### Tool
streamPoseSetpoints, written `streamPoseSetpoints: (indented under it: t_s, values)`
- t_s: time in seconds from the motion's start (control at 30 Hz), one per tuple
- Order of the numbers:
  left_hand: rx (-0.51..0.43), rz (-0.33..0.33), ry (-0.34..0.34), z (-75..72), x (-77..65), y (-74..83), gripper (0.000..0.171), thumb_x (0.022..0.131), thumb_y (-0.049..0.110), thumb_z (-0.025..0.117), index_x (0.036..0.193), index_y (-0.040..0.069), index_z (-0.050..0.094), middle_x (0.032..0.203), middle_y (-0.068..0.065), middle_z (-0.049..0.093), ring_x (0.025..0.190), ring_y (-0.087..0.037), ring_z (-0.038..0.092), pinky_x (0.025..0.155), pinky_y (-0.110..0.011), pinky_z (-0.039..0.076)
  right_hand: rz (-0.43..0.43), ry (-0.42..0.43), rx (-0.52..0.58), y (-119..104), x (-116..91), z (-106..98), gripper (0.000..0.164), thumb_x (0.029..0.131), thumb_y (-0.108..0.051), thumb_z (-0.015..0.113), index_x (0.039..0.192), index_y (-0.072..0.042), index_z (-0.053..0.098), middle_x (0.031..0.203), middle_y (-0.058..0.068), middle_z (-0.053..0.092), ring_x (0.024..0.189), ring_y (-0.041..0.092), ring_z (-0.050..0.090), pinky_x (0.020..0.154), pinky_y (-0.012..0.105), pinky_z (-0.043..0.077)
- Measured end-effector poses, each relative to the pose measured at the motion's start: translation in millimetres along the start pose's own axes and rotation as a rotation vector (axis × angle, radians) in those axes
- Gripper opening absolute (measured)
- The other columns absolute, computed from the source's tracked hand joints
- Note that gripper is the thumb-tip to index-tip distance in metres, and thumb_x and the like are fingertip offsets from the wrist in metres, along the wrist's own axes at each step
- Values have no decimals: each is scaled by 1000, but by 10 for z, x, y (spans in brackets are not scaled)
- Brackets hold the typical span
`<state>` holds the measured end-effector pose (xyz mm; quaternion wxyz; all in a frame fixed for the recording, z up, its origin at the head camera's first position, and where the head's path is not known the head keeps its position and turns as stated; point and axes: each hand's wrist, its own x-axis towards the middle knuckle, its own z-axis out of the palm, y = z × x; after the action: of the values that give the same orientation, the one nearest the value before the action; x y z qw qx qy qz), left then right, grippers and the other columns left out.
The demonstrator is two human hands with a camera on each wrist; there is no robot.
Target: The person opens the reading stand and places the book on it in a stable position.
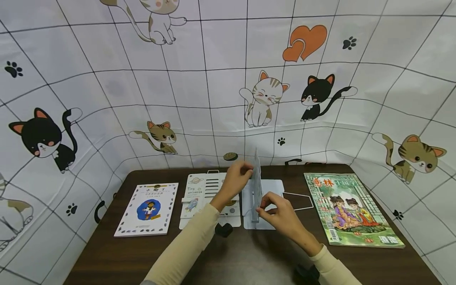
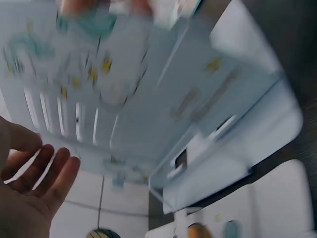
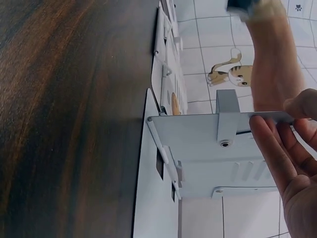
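A pale metal book stand (image 1: 257, 190) has its plate raised on edge above a base (image 1: 272, 221) that lies on the table. My right hand (image 1: 281, 213) pinches the plate's near edge, thumb on one side and fingers on the other, as the right wrist view shows. My left hand (image 1: 238, 180) is at the plate's far upper part, its fingers (image 2: 64, 178) loosely bent beside the slotted, printed face, which looks blurred. Whether they touch it I cannot tell. Under my left forearm lies a second stand (image 1: 196, 192), flat, printed "Tiny universe".
A white booklet (image 1: 151, 198) with a blue round picture lies at the left of the dark table (image 1: 228, 265). On the right is a green illustrated magazine (image 1: 350, 209). A wire loop (image 1: 303, 202) sticks out from the base. Behind hangs a cat-print cloth (image 1: 221, 91).
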<state>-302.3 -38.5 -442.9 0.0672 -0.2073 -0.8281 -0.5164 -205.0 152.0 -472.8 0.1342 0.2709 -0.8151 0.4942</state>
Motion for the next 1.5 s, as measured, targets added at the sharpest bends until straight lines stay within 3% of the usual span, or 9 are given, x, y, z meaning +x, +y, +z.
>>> streamPoseSetpoints:
  t_s: [0.23,0.37,0.5,0.63,0.77,0.93,1.2,1.4,1.5]
  values:
    - [-65,164,-37,82,-603,248,38,104,25,72,135,7,60,136,-10,59,126,-25,61,99,-38,59,9,-19,1,37,-14,-9,23,92,4,80,98,-12,64,92,5,68,89,6,68,75,26,64]
    - [-6,184,-10,167,-770,338,58,96,22,82,143,6,51,144,-12,51,135,-27,56,99,-40,61,-3,-114,2,80,32,-101,18,96,-1,77,104,-13,67,99,5,71,94,5,68,79,29,65]
    - [-23,160,27,240,-798,347,51,97,5,77,140,2,50,142,-15,50,134,-28,57,95,-32,63,41,-216,84,145,217,-358,12,103,-4,70,114,-8,71,110,10,73,103,10,73,89,29,64]
    - [-60,173,62,315,-803,346,49,94,-3,75,137,2,52,137,-16,52,131,-28,59,92,-25,62,135,-117,128,233,600,-606,17,107,-1,61,122,4,67,118,24,71,105,24,76,92,27,62]
    - [-36,156,99,399,-834,326,50,91,-4,76,135,4,54,134,-14,55,128,-28,61,89,-26,63,237,-53,144,384,1051,-641,29,109,-3,56,136,8,58,133,29,64,118,40,71,101,37,60]
    - [-18,108,103,472,-880,282,50,89,-6,73,135,4,55,133,-14,56,126,-27,62,87,-22,62,328,-159,200,534,1427,-552,50,112,-8,50,160,-1,40,160,26,47,146,45,50,121,56,43]
    - [-57,162,113,470,-867,241,49,88,-6,73,134,5,60,132,-13,60,123,-29,66,85,-21,62,324,-222,295,636,1514,-570,49,114,-6,44,161,2,37,160,30,44,150,45,44,126,61,34]
    - [-92,162,105,479,-806,175,43,91,-9,71,132,3,63,130,-15,63,123,-29,68,85,-25,64,338,-108,319,758,1423,-690,40,114,-5,45,151,10,42,150,34,48,141,42,53,118,38,48]
    - [-85,166,123,463,-745,100,36,92,-9,71,126,1,66,126,-15,66,119,-29,71,83,-25,64,360,-40,326,818,1358,-789,39,113,-3,46,149,11,42,149,31,48,132,26,60,110,24,52]
